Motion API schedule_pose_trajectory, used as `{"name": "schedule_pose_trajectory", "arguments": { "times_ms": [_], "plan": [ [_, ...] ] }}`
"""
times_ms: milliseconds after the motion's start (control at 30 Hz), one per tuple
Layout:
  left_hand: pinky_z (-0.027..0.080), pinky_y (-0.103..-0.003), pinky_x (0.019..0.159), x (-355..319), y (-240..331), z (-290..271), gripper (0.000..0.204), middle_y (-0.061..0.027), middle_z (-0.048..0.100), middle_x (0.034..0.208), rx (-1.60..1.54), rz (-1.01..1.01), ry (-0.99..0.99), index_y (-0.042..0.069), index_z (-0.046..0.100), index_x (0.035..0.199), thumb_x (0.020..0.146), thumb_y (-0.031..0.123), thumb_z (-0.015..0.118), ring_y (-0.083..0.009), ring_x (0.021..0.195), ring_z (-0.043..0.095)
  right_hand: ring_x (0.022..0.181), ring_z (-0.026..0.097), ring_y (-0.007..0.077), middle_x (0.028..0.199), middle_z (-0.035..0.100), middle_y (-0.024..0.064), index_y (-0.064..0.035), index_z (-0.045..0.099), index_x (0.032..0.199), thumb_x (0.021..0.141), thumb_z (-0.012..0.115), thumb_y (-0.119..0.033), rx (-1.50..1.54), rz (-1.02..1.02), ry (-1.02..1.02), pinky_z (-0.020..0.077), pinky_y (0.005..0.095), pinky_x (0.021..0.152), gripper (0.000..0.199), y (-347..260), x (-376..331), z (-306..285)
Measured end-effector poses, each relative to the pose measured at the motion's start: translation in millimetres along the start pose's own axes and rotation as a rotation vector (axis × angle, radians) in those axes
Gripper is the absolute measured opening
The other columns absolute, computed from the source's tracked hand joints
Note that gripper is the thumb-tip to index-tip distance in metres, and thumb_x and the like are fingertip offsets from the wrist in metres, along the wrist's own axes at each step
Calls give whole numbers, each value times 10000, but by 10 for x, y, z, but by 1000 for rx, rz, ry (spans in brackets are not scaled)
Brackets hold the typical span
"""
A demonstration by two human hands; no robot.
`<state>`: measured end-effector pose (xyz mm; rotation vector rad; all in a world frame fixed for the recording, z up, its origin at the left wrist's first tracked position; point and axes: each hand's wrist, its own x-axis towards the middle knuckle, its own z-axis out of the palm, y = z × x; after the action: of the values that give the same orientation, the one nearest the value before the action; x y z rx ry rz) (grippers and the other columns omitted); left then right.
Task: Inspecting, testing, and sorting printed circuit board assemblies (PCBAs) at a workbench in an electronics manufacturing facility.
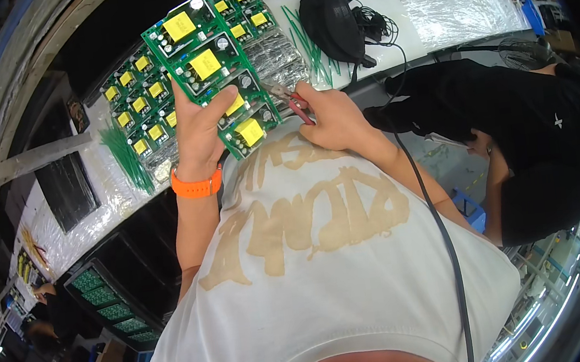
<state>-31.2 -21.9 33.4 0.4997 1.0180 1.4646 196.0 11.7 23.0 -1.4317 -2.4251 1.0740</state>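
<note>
My left hand grips a long green circuit board panel by its left edge, the thumb laid across its face. The panel carries a row of yellow transformers and round capacitors and is held tilted above the table. My right hand is closed around the red handles of small cutting pliers. The metal jaws are at the panel's right edge; whether they touch it I cannot tell. Under and beside the panel lie rows of smaller green boards, each with a yellow transformer.
Green cable ties lie in a bundle on the left and loose on the right. Farther right are a black pouch and coiled black cable. A person in black is close on my right. A rack of boards stands lower left.
</note>
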Motion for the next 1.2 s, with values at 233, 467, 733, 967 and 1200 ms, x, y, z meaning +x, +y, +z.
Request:
{"name": "schedule_pose_trajectory", "arguments": {
  "times_ms": [233,467,733,967,1200],
  "plan": [
    [572,-379,800,-35,-38,-173,629,-162,633,1178,-39,-28,-43,95,403,1376,809,-118,573,-269,938,674,809,550,212,904,601,64,-57,500,1015,680,601,-41,556,57,-219,410,295,706,351,185,40,-19],
    [564,-403,836,-92,-47,-266,693,-174,623,1222,-120,-69,-141,98,378,1424,791,-128,549,-287,989,668,925,405,93,1021,501,29,-46,493,1012,662,551,29,1046,101,-363,325,184,789,363,128,150,-84],
    [559,-401,856,-131,-22,-247,700,-174,621,1229,-110,-85,-183,89,374,1427,786,-126,553,-290,1003,665,724,407,139,801,488,32,-55,518,926,671,600,-109,1046,-16,-271,333,246,658,273,88,192,14],
    [556,-398,865,-138,-46,-284,748,-168,609,1249,-131,-101,-209,117,341,1458,785,-132,550,-288,1019,660,686,394,139,778,476,21,-67,514,915,674,572,-67,1013,13,-286,324,240,620,247,58,180,-12],
    [544,-362,871,-191,20,-91,879,-147,581,1304,-177,-90,-118,212,266,1509,779,-169,573,-264,1063,636,643,411,158,741,492,28,-75,502,922,692,578,-65,861,-49,-123,345,262,594,242,58,170,122]
  ]
}}
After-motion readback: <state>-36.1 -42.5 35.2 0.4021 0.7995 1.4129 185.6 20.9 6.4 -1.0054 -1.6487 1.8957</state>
